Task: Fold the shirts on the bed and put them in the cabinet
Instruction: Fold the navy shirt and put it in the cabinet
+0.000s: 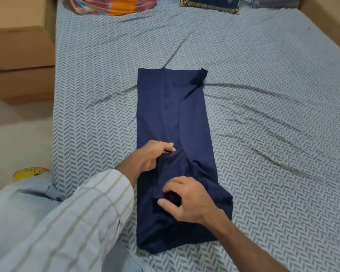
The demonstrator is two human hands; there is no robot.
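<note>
On the bed [263, 75], left hand [151, 156] and right hand [186, 199] pinch the navy shirt [175, 114].

The bed [263, 95] wears a pale blue sheet with a grey herringbone print, creased in long wrinkles. A navy shirt [175, 118], folded into a long strip, lies on it, stretching away beyond the fingers [170, 147]. Far past the fingertips sit a pink-and-orange bundle [114, 4] and a dark blue cushion [210, 3]
</note>
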